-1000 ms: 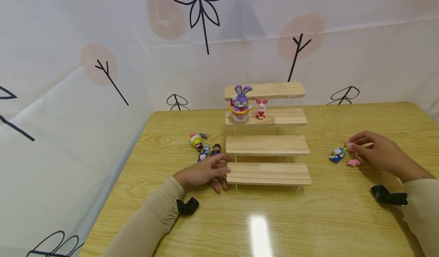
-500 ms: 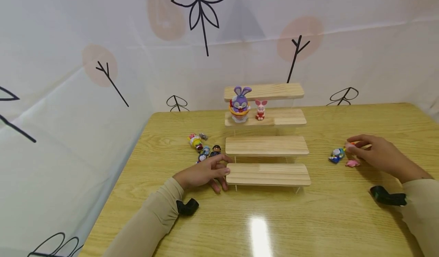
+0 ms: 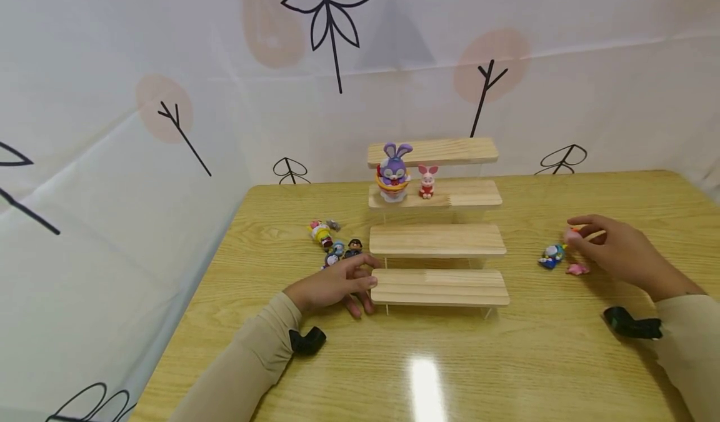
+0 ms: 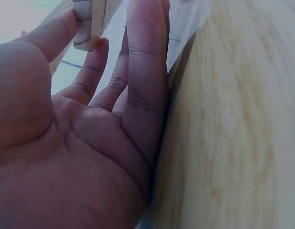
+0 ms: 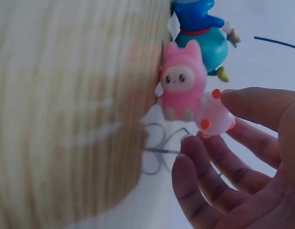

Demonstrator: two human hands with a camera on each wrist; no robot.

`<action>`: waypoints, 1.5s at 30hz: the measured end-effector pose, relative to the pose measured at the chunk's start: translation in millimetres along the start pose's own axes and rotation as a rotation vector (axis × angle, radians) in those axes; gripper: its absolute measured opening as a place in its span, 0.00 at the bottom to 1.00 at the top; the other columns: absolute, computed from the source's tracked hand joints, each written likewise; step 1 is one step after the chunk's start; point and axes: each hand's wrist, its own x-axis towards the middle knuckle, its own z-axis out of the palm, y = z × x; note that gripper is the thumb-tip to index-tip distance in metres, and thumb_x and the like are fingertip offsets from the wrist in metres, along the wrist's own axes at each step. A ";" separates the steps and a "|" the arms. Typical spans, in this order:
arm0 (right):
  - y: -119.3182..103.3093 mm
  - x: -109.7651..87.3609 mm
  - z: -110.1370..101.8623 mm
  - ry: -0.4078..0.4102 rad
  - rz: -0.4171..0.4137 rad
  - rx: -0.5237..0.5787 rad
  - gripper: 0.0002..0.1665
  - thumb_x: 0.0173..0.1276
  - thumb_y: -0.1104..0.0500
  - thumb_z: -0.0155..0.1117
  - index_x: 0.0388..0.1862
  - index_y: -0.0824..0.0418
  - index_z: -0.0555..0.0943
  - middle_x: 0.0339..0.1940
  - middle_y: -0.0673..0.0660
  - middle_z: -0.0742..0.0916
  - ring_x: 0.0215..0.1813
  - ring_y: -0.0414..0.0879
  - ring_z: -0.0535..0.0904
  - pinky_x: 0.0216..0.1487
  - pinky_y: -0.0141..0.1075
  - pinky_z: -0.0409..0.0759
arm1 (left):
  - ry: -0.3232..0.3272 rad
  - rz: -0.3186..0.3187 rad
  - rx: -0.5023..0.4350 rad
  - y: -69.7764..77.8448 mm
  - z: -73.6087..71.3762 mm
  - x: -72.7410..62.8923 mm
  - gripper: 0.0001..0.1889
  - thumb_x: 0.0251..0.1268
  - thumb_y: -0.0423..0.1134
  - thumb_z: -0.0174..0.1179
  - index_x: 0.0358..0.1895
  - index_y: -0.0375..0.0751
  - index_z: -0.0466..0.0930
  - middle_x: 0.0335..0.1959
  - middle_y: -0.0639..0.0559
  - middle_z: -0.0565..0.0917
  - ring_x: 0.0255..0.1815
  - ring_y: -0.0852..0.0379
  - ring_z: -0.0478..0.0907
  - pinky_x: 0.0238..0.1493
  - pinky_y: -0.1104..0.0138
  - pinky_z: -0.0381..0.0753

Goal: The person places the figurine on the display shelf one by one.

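Observation:
My left hand (image 3: 332,284) is at the left end of the lowest board of a tiered wooden display shelf (image 3: 439,287). In the left wrist view, its thumb and index finger pinch the board's end (image 4: 87,24), while the other fingers stretch down beside the tabletop. On the right, my right hand (image 3: 624,253) pinches a small pale-pink figurine with orange spots (image 5: 216,117) between thumb and fingers. Close by lie a pink figurine with a cream face (image 5: 183,83) and a blue-and-teal figurine (image 5: 202,45).
A purple rabbit figurine (image 3: 393,173) and a red-and-pink piglet figurine (image 3: 427,182) stand on the second board from the top. Several small figurines, including a yellow one (image 3: 322,234) and a dark-capped one (image 3: 354,247), lie left of the shelf. Patterned cloth (image 3: 427,103) hangs behind the table.
My right hand has tightened around the pale-pink figurine and raised it slightly, shifting a little left. My left hand stays at the board's end.

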 end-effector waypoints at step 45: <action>-137.9 -8.5 -3.5 0.410 -0.387 0.203 0.25 0.62 0.71 0.71 0.60 0.62 0.81 0.39 0.44 0.78 0.42 0.28 0.73 0.44 0.09 0.72 | 0.005 0.011 -0.014 -0.8 0.5 -0.6 0.22 0.78 0.46 0.54 0.70 0.50 0.64 0.42 0.44 0.84 0.37 0.53 0.86 0.35 0.61 0.89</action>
